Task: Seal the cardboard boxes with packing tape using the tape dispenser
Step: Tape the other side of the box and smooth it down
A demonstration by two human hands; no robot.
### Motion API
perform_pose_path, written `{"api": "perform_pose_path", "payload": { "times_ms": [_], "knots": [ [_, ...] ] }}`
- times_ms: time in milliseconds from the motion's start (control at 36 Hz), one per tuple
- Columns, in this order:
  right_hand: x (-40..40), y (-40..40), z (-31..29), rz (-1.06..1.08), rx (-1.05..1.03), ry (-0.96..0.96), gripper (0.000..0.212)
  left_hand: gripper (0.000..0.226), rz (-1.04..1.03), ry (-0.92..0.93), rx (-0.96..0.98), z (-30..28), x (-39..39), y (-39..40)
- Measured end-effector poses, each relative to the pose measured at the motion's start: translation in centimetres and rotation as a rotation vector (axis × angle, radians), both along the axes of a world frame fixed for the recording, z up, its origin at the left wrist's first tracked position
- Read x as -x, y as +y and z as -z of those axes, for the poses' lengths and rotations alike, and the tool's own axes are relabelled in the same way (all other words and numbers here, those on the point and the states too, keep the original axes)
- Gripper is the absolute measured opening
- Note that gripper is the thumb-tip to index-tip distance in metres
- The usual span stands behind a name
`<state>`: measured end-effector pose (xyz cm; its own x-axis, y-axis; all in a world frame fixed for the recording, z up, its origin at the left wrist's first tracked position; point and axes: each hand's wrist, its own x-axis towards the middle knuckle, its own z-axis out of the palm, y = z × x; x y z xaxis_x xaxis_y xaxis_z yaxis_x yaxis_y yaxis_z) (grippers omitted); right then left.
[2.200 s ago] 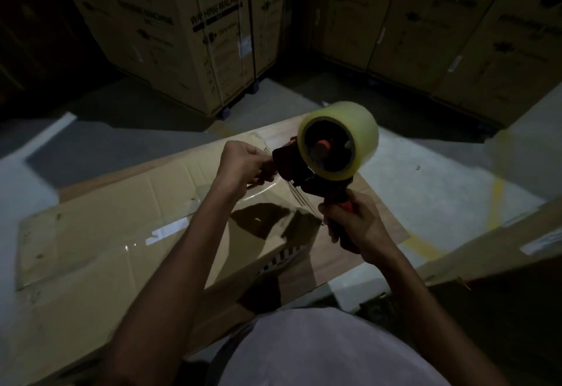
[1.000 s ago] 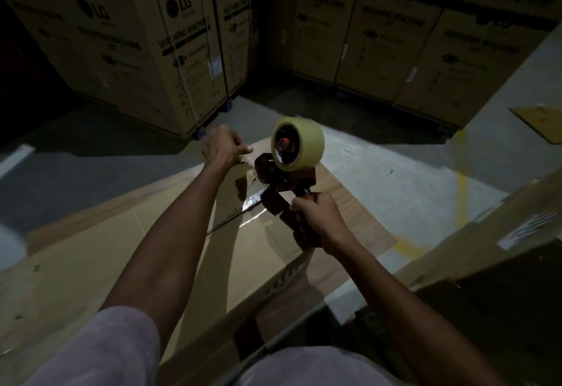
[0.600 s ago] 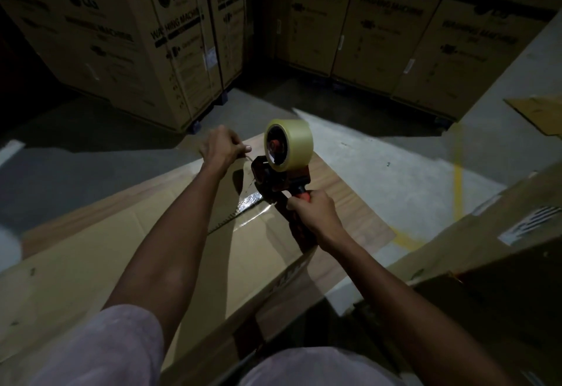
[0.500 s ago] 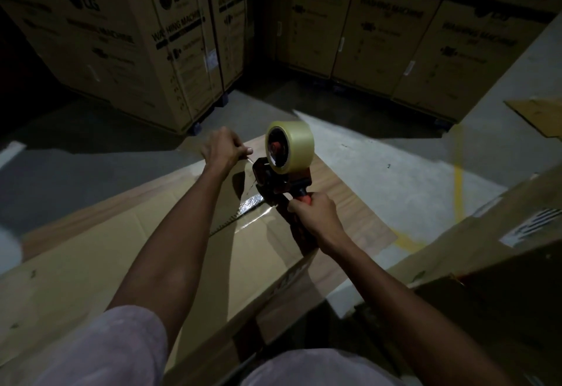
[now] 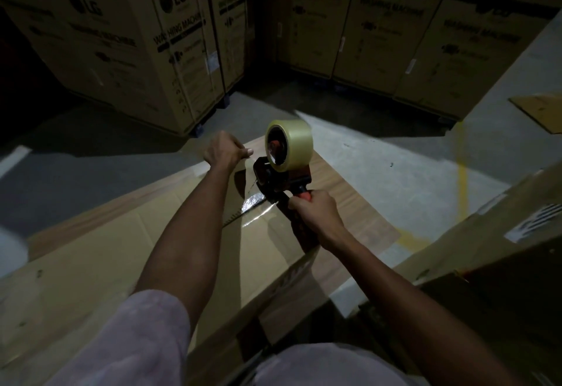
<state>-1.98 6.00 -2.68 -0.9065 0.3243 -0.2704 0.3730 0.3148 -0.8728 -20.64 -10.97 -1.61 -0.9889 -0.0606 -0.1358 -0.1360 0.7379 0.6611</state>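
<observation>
From the head cam, right hand is wrapped tight round the red-handled tape dispenser while left hand pinches the clear tape end just beyond its fingertips on the flattened brown cardboard box, so starting a strip, I'd guess; next it needs pressing down and dragging along the seam.

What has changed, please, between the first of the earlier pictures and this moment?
The tape dispenser, held up in the air about two seconds ago, has come down to the flat cardboard box, and both hands have moved out toward its far end. The right hand still grips the handle; the left hand still pinches the tape end near the dispenser's front. The stacked cartons behind are unchanged.
</observation>
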Motion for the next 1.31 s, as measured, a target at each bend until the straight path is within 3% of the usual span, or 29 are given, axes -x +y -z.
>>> {"api": "perform_pose_path", "payload": {
  "times_ms": [194, 333, 500, 639, 861, 1000, 1306],
  "knots": [
    [-0.1, 0.1, -0.1, 0.0, 0.038, -0.007, 0.027, 0.02, -0.218, 0.151, 0.125, 1.0, -1.2, 0.4],
    [0.3, 0.3, 0.2, -0.01, 0.081, -0.024, 0.026, 0.019, -0.114, 0.31, 0.039, 1.0, -2.6, 0.9],
    [0.5, 0.6, -0.1, -0.015, 0.16, -0.072, 0.019, 0.022, -0.136, 0.273, 0.002, 2.6, -5.5, 1.2],
    [0.9, 1.6, -0.7, -0.055, 0.243, -0.14, 0.013, 0.025, -0.132, 0.246, 0.103, 2.3, -6.0, 1.2],
    [1.0, 2.3, -1.0, -0.138, 0.088, -0.081, 0.017, 0.027, -0.1, 0.246, 0.242, 1.7, -6.4, 1.9],
    [-0.1, 2.6, -1.2, -0.163, -0.004, -0.075, 0.033, 0.025, -0.09, 0.25, 0.239, 2.0, -6.2, 1.7],
    [-4.1, 4.0, 0.3, -0.172, -0.017, -0.04, 0.025, 0.029, -0.048, 0.266, 0.206, 2.5, -6.3, 1.6]
  ]
}}
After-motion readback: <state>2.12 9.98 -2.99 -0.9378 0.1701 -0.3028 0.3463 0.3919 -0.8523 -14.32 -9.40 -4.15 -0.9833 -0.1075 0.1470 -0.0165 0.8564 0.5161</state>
